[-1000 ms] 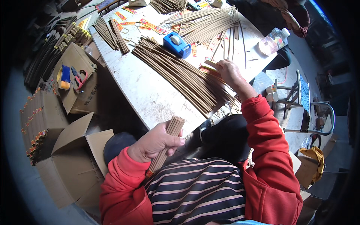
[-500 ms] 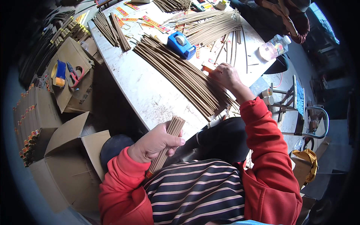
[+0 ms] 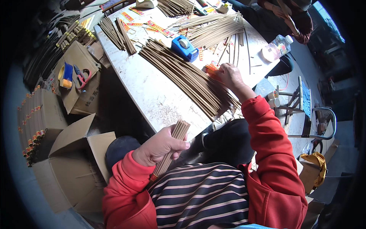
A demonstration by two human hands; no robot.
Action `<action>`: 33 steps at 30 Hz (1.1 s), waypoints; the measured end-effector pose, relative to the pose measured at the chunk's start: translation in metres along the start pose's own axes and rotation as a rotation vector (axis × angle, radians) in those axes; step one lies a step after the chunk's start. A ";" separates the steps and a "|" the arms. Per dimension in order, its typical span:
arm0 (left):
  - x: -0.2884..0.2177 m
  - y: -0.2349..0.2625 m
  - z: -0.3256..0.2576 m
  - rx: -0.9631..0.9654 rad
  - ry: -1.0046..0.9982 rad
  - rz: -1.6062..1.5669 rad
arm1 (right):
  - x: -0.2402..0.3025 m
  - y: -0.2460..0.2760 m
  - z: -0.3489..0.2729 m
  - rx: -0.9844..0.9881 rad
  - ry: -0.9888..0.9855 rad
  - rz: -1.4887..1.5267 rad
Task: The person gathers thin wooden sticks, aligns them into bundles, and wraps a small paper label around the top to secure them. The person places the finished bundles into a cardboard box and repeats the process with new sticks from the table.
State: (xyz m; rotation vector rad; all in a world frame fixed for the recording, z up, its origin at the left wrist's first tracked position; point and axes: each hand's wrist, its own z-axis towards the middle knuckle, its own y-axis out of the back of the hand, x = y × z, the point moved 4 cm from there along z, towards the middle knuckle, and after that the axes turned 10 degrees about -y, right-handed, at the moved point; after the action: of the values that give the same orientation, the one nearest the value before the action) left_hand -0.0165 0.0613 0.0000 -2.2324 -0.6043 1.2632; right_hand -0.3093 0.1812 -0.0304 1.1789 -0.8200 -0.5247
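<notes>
My left hand (image 3: 152, 149), low in front of my striped shirt, is closed around a bundle of brown incense sticks (image 3: 180, 130). The bundle slants, its even ends up past my thumb, with a red-orange band (image 3: 153, 178) at its lower end. Over the table, the fingers of my right hand (image 3: 232, 77) pinch at orange-red paper labels (image 3: 212, 70); the fingertips are partly hidden. Those labels lie against a long heap of loose brown incense sticks (image 3: 179, 78), which runs diagonally across the white table (image 3: 131, 82). A blue tape dispenser (image 3: 185, 49) stands just beyond the heap.
More incense sticks (image 3: 213, 32) and red labels (image 3: 158, 27) cover the table's far side. A clear plastic bottle (image 3: 277, 49) stands at right. To the left are an open carton (image 3: 72, 164), banded bundles (image 3: 34, 126), and scissors (image 3: 82, 78) on a box. Another person (image 3: 293, 23) sits far right.
The view has shifted slightly. More of the orange-red labels shows beside my right hand's fingers. My left hand keeps the same hold on the bundle.
</notes>
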 end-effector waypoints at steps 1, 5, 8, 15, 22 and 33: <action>0.001 0.000 0.000 -0.003 -0.002 0.003 | 0.000 -0.003 0.001 0.055 -0.027 0.013; 0.002 -0.001 0.001 0.005 -0.004 -0.003 | -0.011 -0.006 -0.002 0.248 -0.274 0.169; 0.002 -0.001 0.002 0.007 -0.009 0.013 | -0.022 -0.008 -0.001 0.286 -0.304 0.338; -0.004 -0.010 -0.009 0.010 -0.028 0.056 | -0.045 0.013 0.012 -0.184 -0.409 0.715; -0.009 -0.019 -0.036 -0.059 -0.096 0.070 | 0.061 0.116 -0.046 -0.777 0.448 0.244; -0.017 -0.054 -0.080 -0.108 -0.272 0.195 | 0.169 0.092 -0.204 -0.175 0.748 0.597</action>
State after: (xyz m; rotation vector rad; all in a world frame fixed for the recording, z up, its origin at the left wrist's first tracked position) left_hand 0.0381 0.0765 0.0802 -2.2680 -0.5757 1.6881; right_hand -0.0498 0.2067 0.0731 0.8115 -0.4202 0.3283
